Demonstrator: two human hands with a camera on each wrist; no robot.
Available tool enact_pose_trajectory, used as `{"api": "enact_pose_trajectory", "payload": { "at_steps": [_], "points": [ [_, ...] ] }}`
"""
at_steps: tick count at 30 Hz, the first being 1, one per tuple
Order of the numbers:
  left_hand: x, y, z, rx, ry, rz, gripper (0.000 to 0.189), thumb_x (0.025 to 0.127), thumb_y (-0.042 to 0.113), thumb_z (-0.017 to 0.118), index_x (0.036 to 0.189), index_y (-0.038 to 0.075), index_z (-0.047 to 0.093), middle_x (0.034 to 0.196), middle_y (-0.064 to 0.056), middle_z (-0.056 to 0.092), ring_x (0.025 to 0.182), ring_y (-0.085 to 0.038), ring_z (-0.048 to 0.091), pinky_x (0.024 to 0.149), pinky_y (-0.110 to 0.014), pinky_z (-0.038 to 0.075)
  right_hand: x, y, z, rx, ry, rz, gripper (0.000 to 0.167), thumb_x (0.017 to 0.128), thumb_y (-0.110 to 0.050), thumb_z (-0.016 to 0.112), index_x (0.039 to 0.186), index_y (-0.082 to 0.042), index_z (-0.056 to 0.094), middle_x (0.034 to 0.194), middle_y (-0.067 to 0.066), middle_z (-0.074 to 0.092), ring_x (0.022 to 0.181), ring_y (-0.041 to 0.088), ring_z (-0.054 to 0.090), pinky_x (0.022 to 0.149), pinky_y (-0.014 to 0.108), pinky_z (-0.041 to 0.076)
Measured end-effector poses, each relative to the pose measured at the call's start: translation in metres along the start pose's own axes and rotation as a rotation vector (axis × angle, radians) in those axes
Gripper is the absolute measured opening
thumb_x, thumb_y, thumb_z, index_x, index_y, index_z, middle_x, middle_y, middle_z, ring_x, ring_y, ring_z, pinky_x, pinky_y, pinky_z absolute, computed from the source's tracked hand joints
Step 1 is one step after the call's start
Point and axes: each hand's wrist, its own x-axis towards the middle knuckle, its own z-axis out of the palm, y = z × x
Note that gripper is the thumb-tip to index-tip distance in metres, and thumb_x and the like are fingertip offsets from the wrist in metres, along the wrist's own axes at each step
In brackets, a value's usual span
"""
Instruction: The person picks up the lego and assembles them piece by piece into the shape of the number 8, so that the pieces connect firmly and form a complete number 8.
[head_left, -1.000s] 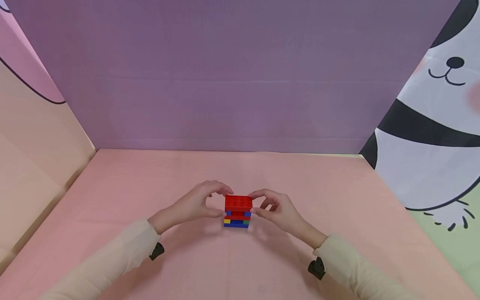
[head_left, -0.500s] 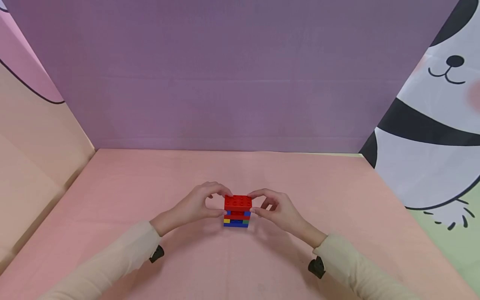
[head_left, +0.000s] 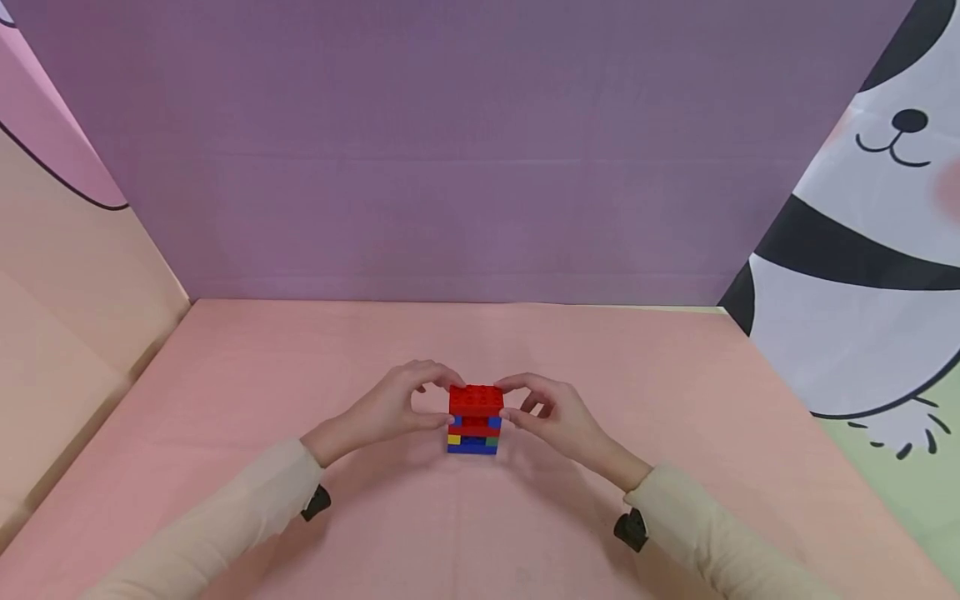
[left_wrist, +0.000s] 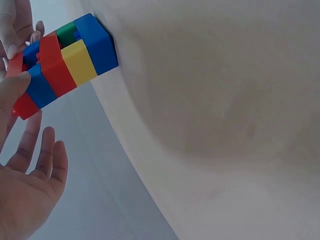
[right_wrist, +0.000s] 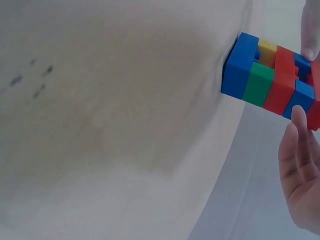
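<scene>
A tower of toy building bricks [head_left: 474,432] stands on the pink tabletop in the middle of the head view. From the bottom it has a blue brick [left_wrist: 98,44], a yellow brick [left_wrist: 79,62] beside a green brick [right_wrist: 258,84], a red layer, two small blue bricks and a red top brick [head_left: 476,400]. My left hand [head_left: 393,406] holds the tower's upper left side, thumb in front and index finger at the back corner. On the upper right side my right hand [head_left: 558,417] grips likewise, thumb and index finger at the top brick's edge.
Pink cloth [head_left: 337,533] covers the tabletop. A purple backdrop [head_left: 465,150] rises behind it, with a beige panel [head_left: 67,317] at left and a panda-print panel [head_left: 862,333] at right. Dark wrist devices [head_left: 632,530] hang under both cuffs.
The upper layers of the tower, together with both hands' fingertips, have shifted slightly upward in the head view. The tower's bottom edge stays nearly in place, and both hands keep their hold.
</scene>
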Motion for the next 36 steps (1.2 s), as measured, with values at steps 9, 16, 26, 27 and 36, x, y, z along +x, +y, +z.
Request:
{"api": "enact_pose_trajectory", "payload": {
  "at_steps": [9,16,26,27,36],
  "points": [
    [0.006,-0.003,-0.003,-0.036,-0.015,-0.040,0.046,0.075,0.017,0.075,0.117,0.022,0.056,0.114,0.006,0.059,0.106,-0.024,0.055,0.085,-0.045,0.048,0.000,0.002,0.002,-0.018,0.018,0.015,0.046,0.081,-0.015,0.069,0.124,-0.019,0.053,0.122,0.004,0.057,0.075,0.011,0.060,0.062,0.027,0.053],
    [0.009,-0.006,-0.004,-0.013,-0.004,-0.041,0.045,0.076,0.018,0.074,0.118,0.020,0.056,0.116,0.003,0.060,0.106,-0.025,0.055,0.084,-0.045,0.049,0.000,0.004,0.005,-0.032,0.028,-0.026,0.052,0.078,-0.009,0.070,0.126,-0.018,0.051,0.123,0.004,0.056,0.075,0.011,0.060,0.060,0.024,0.052],
    [0.012,-0.009,-0.004,-0.035,0.002,-0.079,0.043,0.078,0.019,0.072,0.118,0.021,0.056,0.116,0.004,0.059,0.106,-0.024,0.054,0.086,-0.044,0.048,0.003,0.008,0.009,-0.066,0.026,-0.046,0.057,0.077,-0.009,0.072,0.129,-0.016,0.048,0.126,0.006,0.055,0.073,0.010,0.059,0.059,0.025,0.052],
    [0.012,-0.009,-0.004,-0.035,0.003,-0.083,0.043,0.078,0.020,0.072,0.118,0.021,0.056,0.116,0.004,0.059,0.106,-0.023,0.054,0.086,-0.044,0.048,0.003,0.008,0.009,-0.070,0.027,-0.041,0.057,0.077,-0.009,0.072,0.129,-0.017,0.048,0.125,0.005,0.055,0.073,0.010,0.059,0.060,0.025,0.052],
    [0.016,-0.012,-0.003,-0.046,0.019,-0.103,0.042,0.079,0.021,0.071,0.118,0.021,0.056,0.116,0.003,0.060,0.106,-0.025,0.055,0.085,-0.045,0.049,0.010,0.010,0.011,-0.081,0.051,-0.023,0.057,0.076,-0.008,0.072,0.127,-0.018,0.049,0.122,0.005,0.056,0.071,0.009,0.058,0.061,0.023,0.052]
  ]
}}
